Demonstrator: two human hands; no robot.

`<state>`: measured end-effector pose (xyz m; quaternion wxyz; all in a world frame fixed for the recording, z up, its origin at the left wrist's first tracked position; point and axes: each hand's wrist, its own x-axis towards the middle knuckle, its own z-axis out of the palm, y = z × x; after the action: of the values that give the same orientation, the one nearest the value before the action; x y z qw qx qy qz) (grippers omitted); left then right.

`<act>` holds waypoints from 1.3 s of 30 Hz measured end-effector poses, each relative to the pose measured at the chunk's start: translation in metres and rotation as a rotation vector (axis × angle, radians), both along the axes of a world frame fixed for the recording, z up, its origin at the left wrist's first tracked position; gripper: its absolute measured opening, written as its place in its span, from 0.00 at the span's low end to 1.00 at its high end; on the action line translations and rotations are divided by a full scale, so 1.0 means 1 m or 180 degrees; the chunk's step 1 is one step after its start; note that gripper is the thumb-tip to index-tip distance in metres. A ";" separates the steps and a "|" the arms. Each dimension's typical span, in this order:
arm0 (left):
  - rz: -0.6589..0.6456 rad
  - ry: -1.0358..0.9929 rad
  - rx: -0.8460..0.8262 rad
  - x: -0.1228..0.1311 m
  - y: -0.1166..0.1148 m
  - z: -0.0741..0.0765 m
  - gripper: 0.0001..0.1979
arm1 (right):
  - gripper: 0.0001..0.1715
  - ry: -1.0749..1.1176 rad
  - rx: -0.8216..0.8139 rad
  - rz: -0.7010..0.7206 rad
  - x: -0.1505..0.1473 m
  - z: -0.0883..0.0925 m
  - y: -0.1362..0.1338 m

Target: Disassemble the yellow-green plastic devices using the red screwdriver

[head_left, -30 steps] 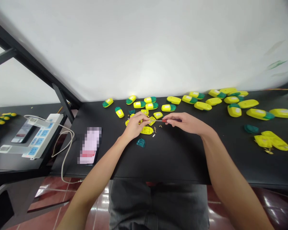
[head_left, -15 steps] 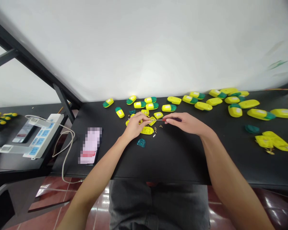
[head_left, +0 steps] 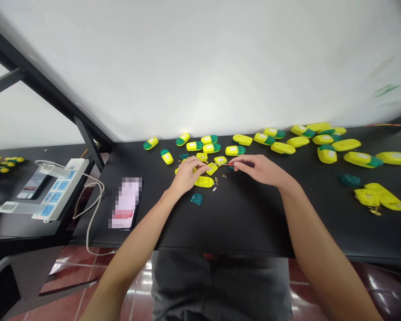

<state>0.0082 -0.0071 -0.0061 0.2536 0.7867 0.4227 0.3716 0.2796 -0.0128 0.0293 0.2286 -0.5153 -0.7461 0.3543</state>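
Note:
My right hand (head_left: pixel 255 168) is closed around the red handle of a screwdriver (head_left: pixel 222 164). Its thin metal shaft points left, with the tip close to the fingertips of my left hand (head_left: pixel 189 173). The left fingers are pinched together at a small yellow plastic shell (head_left: pixel 213 168); what lies between them is too small to make out. Below that, an open yellow half-shell (head_left: pixel 204 181) rests on the black table. Tiny brass-coloured pieces (head_left: pixel 216 180) lie right of it. A dark green translucent cap (head_left: pixel 197 199) sits nearer to me.
Several yellow-and-green cases (head_left: pixel 235 150) line the wall side of the table (head_left: pixel 234 223). Opened yellow shells (head_left: pixel 381 196) and another green cap (head_left: pixel 350 179) lie at right. A phone (head_left: pixel 127 203), a white cable (head_left: pixel 90 218) and a power strip (head_left: pixel 62 189) are at left.
My right hand and the screwdriver have shifted slightly up and to the right, so more of the small yellow shell shows. My left hand stays nearly in place.

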 end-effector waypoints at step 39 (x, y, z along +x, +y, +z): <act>0.0555 0.0743 -0.0160 -0.042 0.021 0.015 0.15 | 0.23 0.0282 -0.0371 -0.0193 0.007 -0.009 0.006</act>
<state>-0.0335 0.0138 0.0087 0.1891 0.7782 0.5252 0.2876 0.2866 -0.0072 0.0202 0.2417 -0.5339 -0.6974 0.4125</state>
